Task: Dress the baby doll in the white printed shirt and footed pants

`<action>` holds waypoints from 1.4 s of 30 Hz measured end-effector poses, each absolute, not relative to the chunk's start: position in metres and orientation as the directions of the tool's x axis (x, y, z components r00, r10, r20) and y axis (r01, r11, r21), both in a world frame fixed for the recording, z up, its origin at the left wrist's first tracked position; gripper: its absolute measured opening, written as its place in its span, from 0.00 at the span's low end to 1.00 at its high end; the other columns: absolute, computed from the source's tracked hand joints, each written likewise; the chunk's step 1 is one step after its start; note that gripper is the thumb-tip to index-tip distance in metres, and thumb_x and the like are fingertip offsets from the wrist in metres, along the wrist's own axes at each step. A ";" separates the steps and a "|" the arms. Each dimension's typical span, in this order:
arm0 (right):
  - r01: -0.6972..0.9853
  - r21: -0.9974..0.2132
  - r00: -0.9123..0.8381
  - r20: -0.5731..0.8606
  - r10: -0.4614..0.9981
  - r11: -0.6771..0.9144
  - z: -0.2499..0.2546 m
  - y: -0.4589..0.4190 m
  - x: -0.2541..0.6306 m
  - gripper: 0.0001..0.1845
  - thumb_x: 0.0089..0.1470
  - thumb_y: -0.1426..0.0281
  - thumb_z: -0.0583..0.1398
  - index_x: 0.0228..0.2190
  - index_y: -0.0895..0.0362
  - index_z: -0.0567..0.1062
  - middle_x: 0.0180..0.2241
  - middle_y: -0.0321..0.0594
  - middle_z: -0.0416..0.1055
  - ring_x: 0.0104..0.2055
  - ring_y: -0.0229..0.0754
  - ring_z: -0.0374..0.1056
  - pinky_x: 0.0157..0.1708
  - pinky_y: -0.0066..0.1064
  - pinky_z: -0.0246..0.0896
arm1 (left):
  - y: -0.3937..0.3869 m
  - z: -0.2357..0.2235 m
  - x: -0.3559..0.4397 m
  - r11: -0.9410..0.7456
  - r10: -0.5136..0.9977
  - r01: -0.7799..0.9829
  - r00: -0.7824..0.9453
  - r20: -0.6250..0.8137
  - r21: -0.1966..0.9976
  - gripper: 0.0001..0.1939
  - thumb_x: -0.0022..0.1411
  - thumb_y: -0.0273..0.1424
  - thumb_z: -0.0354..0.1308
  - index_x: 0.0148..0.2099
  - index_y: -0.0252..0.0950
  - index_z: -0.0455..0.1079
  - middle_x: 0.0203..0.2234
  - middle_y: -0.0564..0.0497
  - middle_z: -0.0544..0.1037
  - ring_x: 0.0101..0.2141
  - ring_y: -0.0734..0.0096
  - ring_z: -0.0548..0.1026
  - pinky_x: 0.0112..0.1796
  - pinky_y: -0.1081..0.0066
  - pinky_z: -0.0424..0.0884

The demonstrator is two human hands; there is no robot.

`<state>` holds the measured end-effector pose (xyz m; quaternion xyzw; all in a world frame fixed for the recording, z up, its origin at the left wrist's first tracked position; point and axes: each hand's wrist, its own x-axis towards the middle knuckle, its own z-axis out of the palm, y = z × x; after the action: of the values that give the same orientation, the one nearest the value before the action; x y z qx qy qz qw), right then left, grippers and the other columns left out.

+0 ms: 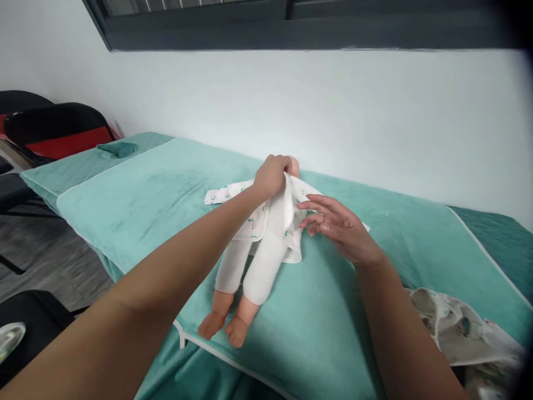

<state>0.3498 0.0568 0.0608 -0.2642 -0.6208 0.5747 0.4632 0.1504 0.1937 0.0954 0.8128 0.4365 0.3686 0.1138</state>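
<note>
A baby doll point(236, 328) in white trousers point(260, 275) lies on its back with its bare feet towards me. A white printed baby shirt point(253, 222) is on its upper body, the front parted, one sleeve spread to the left. My left hand point(272, 175) is closed on the shirt's edge near the neck, its fingertips partly hidden, and covers most of the doll's head. Over the doll's other side, my right hand point(328, 222) is open with fingers apart, beside the shirt's right front and sleeve.
A teal cover point(166, 183) with white edging lies over the bed against the white wall point(291, 105). Printed baby cloth point(462, 328) is bunched at the lower right. Black and red chairs point(62, 130) stand at the left. A dark window frame point(250, 28) is above.
</note>
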 end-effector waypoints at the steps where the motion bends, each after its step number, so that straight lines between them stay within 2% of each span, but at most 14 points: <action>1: -0.197 -0.959 -0.432 0.271 0.860 0.204 0.059 0.057 0.351 0.25 0.59 0.64 0.65 0.57 0.44 0.72 0.57 0.42 0.71 0.46 0.46 0.73 0.41 0.37 0.68 | 0.192 0.092 0.144 -0.561 0.810 0.656 0.310 0.498 0.504 0.06 0.54 0.22 0.52 0.30 0.37 0.66 0.33 0.47 0.75 0.42 0.59 0.70 0.43 0.62 0.68; 4: -0.160 -0.962 -0.374 0.266 0.888 0.221 0.053 0.061 0.351 0.19 0.59 0.64 0.65 0.53 0.45 0.75 0.52 0.42 0.75 0.44 0.43 0.73 0.41 0.35 0.67 | 0.188 0.080 0.130 -0.500 0.838 0.694 0.235 0.493 0.518 0.09 0.59 0.22 0.49 0.35 0.37 0.69 0.39 0.44 0.75 0.46 0.58 0.70 0.48 0.60 0.68; 8: -0.060 -0.973 -0.194 0.231 0.953 0.224 0.045 0.070 0.352 0.15 0.58 0.61 0.65 0.47 0.49 0.78 0.45 0.41 0.78 0.38 0.40 0.73 0.37 0.33 0.65 | 0.177 0.061 0.096 -0.469 0.848 0.729 0.213 0.485 0.500 0.17 0.63 0.23 0.46 0.49 0.38 0.70 0.49 0.45 0.76 0.52 0.61 0.71 0.55 0.61 0.67; 11: 0.132 -0.971 0.066 0.209 0.976 0.199 0.036 0.081 0.356 0.16 0.53 0.59 0.67 0.41 0.53 0.78 0.40 0.41 0.79 0.35 0.40 0.73 0.36 0.33 0.65 | 0.165 0.041 0.049 -0.314 0.918 0.879 0.184 0.351 0.358 0.26 0.62 0.21 0.46 0.61 0.39 0.66 0.59 0.44 0.71 0.60 0.59 0.66 0.59 0.59 0.64; 14: 0.296 -0.945 0.193 0.198 0.961 0.136 0.024 0.090 0.359 0.18 0.48 0.59 0.68 0.40 0.54 0.77 0.37 0.39 0.78 0.34 0.40 0.74 0.39 0.35 0.67 | 0.157 0.020 0.001 -0.178 0.962 0.975 0.145 0.231 0.132 0.30 0.65 0.29 0.50 0.69 0.39 0.57 0.65 0.42 0.65 0.65 0.52 0.61 0.62 0.54 0.59; 16: 0.340 -0.939 0.156 0.113 0.981 0.054 0.017 0.094 0.359 0.17 0.50 0.57 0.66 0.38 0.54 0.77 0.33 0.39 0.79 0.31 0.43 0.75 0.37 0.37 0.68 | 0.158 0.009 -0.019 -0.104 0.970 0.994 0.093 0.224 0.039 0.29 0.68 0.34 0.48 0.69 0.36 0.56 0.64 0.39 0.66 0.62 0.50 0.64 0.60 0.53 0.62; 19: 0.433 -0.900 0.143 0.010 0.990 -0.054 0.009 0.095 0.356 0.13 0.52 0.56 0.63 0.32 0.53 0.77 0.29 0.39 0.80 0.28 0.46 0.76 0.35 0.39 0.69 | 0.169 0.004 -0.031 -0.090 0.967 0.996 0.091 0.237 -0.014 0.26 0.70 0.34 0.45 0.68 0.34 0.58 0.60 0.36 0.68 0.60 0.48 0.65 0.56 0.53 0.64; 23: 0.553 -0.830 0.228 0.068 0.971 -0.072 0.004 0.097 0.355 0.10 0.54 0.59 0.62 0.30 0.52 0.77 0.31 0.38 0.81 0.32 0.47 0.78 0.42 0.41 0.68 | 0.192 0.007 -0.032 -0.116 0.957 0.993 0.122 0.262 -0.038 0.27 0.72 0.30 0.38 0.70 0.31 0.54 0.61 0.34 0.67 0.59 0.46 0.64 0.55 0.52 0.62; 28: 0.564 -0.825 0.332 0.172 0.927 -0.049 -0.004 0.103 0.358 0.08 0.54 0.63 0.62 0.34 0.52 0.77 0.33 0.38 0.82 0.37 0.47 0.78 0.44 0.41 0.67 | 0.222 0.005 -0.035 -0.117 0.937 0.992 0.123 0.326 -0.038 0.27 0.71 0.26 0.34 0.68 0.30 0.56 0.59 0.33 0.68 0.57 0.46 0.65 0.53 0.52 0.63; 32: 0.616 -0.786 0.389 0.244 0.888 -0.054 -0.008 0.105 0.357 0.10 0.53 0.61 0.64 0.35 0.52 0.75 0.31 0.37 0.80 0.39 0.47 0.77 0.44 0.40 0.65 | 0.234 0.002 -0.040 0.009 0.938 0.998 -0.027 0.345 0.056 0.26 0.69 0.24 0.36 0.64 0.29 0.61 0.56 0.33 0.71 0.55 0.45 0.67 0.51 0.51 0.64; 35: 0.571 -0.820 0.342 0.277 0.898 0.036 -0.004 0.099 0.347 0.14 0.54 0.56 0.64 0.35 0.52 0.74 0.30 0.37 0.77 0.33 0.45 0.73 0.40 0.39 0.66 | 0.232 0.002 -0.043 0.077 0.938 0.991 -0.108 0.329 0.107 0.24 0.67 0.23 0.37 0.61 0.30 0.65 0.54 0.33 0.73 0.55 0.45 0.67 0.51 0.52 0.64; 37: 0.574 -0.797 0.221 0.370 0.902 0.187 0.000 0.090 0.333 0.13 0.56 0.56 0.63 0.36 0.52 0.75 0.32 0.38 0.75 0.34 0.44 0.70 0.39 0.39 0.66 | 0.227 0.003 -0.042 0.085 0.933 0.990 -0.120 0.338 0.116 0.24 0.68 0.23 0.37 0.60 0.30 0.66 0.55 0.33 0.72 0.55 0.45 0.67 0.52 0.52 0.64; 40: 0.590 -0.662 -0.018 0.561 0.828 0.462 0.005 0.067 0.308 0.11 0.60 0.61 0.61 0.43 0.52 0.74 0.40 0.41 0.71 0.42 0.45 0.68 0.44 0.41 0.66 | 0.216 0.003 -0.039 0.120 0.922 0.983 -0.163 0.352 0.142 0.27 0.68 0.24 0.36 0.65 0.28 0.61 0.57 0.31 0.71 0.56 0.44 0.67 0.54 0.50 0.63; 42: 0.608 -0.544 -0.126 0.652 0.747 0.578 0.005 0.051 0.294 0.17 0.60 0.63 0.62 0.50 0.51 0.72 0.47 0.45 0.68 0.51 0.49 0.66 0.49 0.45 0.65 | 0.206 0.002 -0.037 0.141 0.917 0.975 -0.194 0.348 0.172 0.29 0.70 0.26 0.34 0.70 0.27 0.55 0.59 0.30 0.70 0.57 0.45 0.67 0.56 0.50 0.62</action>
<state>0.2935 0.0513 0.0048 -0.4535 -0.7470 0.0725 0.4807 -0.0373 0.2055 0.0021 0.6298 0.7512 0.1810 -0.0796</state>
